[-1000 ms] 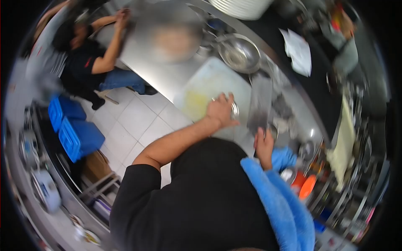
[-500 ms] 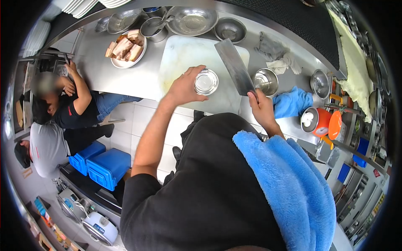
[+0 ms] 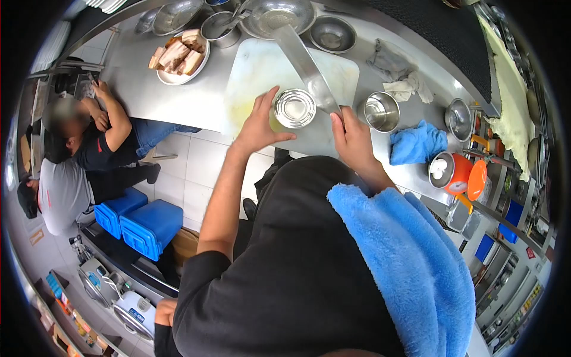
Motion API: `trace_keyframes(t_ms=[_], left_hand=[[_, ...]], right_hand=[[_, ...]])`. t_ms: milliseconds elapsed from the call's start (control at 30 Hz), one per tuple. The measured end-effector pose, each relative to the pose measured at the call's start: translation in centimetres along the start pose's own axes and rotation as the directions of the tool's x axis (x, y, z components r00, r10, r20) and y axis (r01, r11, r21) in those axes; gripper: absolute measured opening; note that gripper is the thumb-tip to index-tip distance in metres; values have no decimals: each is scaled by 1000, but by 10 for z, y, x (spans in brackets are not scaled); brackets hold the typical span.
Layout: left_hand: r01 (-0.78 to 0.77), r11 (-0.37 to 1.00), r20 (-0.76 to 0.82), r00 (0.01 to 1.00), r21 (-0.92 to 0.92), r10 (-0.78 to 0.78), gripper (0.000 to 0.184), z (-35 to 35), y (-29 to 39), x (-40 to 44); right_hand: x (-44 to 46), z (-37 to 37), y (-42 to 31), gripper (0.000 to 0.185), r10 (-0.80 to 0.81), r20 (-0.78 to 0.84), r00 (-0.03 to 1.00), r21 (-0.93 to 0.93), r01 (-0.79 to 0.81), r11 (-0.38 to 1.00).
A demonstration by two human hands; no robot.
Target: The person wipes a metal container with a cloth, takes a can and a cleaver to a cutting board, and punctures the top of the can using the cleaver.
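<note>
A metal can (image 3: 295, 108) stands on the white cutting board (image 3: 250, 71), its round ridged end facing up. My left hand (image 3: 257, 124) is beside the can with thumb and fingers spread around its left side; whether they touch it I cannot tell. My right hand (image 3: 355, 140) grips the handle of a cleaver (image 3: 306, 70). The wide blade slants up and left over the board, close to the can's right side, with its far end over the rim of a large metal bowl (image 3: 264, 27).
At left, a white bowl (image 3: 205, 65) holds pork chunks. A metal pot (image 3: 380, 112), a blue cloth (image 3: 416, 144) and an orange container (image 3: 458, 172) stand right. Two people are at left; another person's arm (image 3: 165, 312) shows at lower left. Blue bins (image 3: 151, 232) stand below.
The cleaver has swung left and its blade has come closer to the can. My right hand has moved left. The can looks larger. Another person's arm has appeared at lower left.
</note>
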State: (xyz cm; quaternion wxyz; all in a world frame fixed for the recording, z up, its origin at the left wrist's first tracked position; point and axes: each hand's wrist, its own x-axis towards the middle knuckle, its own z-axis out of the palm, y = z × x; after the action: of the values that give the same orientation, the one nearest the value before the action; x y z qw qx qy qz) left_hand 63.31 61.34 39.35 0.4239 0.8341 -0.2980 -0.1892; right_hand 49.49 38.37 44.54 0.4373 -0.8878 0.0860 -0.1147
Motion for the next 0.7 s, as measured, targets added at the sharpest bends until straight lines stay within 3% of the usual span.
trace_keyframes(t_ms=[33,167,300,400,600,700], left_hand=[[-131,989,-7,991,67,131,130,-3,-4,6],[-14,964,122,991,-266,48,117,6,-6,18],[-21,979,-153,988,-201,-10,113,42,-6,6],[30,999,-425,904,-38,-43,109,69,12,-5],[51,997,-486,874,48,-21,106,77,21,-9],[52,990,-484,868,-134,-112,104,82,20,-10]], right_hand=[[2,3,0,16,-16,-7,1000,-4,16,1000],[9,13,2,15,-53,-26,998,-44,52,998],[12,16,6,15,-86,-52,995,-114,79,990],[11,17,7,14,-91,-75,993,-127,80,989],[7,11,-4,13,-149,-160,976,-91,135,987],[8,16,3,13,-159,-123,980,-120,145,982]])
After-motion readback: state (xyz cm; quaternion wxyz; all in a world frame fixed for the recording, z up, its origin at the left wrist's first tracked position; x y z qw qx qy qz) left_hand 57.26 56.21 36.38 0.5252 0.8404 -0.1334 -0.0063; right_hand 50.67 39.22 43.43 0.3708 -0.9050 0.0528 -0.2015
